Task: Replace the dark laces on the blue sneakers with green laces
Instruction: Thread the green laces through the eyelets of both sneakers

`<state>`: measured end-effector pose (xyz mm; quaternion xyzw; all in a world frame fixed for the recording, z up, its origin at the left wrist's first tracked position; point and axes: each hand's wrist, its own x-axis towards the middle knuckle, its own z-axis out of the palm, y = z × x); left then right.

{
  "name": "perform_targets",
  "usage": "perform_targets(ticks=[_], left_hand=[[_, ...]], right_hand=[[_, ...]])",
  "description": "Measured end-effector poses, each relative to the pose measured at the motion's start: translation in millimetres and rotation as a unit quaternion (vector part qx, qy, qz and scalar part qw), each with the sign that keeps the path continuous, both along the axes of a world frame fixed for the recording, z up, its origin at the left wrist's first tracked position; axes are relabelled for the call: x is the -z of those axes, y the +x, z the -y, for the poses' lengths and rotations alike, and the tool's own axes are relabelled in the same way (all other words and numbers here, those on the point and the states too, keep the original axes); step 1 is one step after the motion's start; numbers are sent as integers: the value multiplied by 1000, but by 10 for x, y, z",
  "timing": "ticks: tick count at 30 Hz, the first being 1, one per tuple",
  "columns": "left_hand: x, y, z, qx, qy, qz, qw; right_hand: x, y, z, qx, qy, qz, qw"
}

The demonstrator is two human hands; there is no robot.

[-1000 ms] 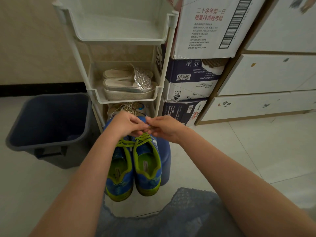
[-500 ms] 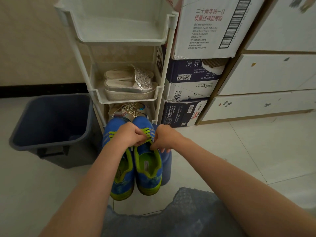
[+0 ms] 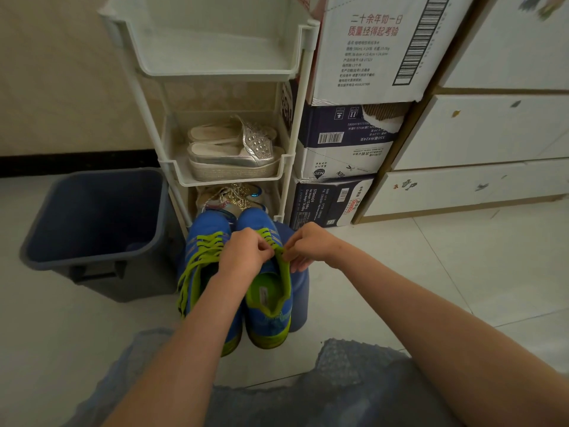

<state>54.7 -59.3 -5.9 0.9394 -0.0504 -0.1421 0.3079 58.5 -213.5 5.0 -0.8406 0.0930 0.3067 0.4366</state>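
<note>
Left hand (image 3: 246, 251), right hand (image 3: 308, 246) pinch green lace (image 3: 267, 236) at top eyelets, fingers curled. Risk: uneven tug pulls end out; sneaker (image 3: 271, 306) slides off stool (image 3: 301, 291)

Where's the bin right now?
In the head view, the bin stands on the floor at the left, beside the white rack and left of the sneakers.
</note>
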Motion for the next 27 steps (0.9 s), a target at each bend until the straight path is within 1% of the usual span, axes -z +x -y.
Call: perform_targets(ticks=[6, 15, 19, 24, 27], left_hand=[[-23, 13, 14, 34, 21, -10, 999], [7, -3, 58, 12, 17, 6, 1000], [8, -9, 65, 26, 47, 9, 999], [39, -47, 118, -5, 64, 26, 998], [41, -70, 138, -3, 66, 19, 998]], right_hand=[[13, 6, 43, 2, 17, -3, 1000], [3, -17, 93, -1, 44, -18, 999], [-19, -39, 61, 20, 36, -13, 999], [-14, -44, -17, 30, 18, 2, 999], [-26, -68, 36, 22, 37, -13, 999]])
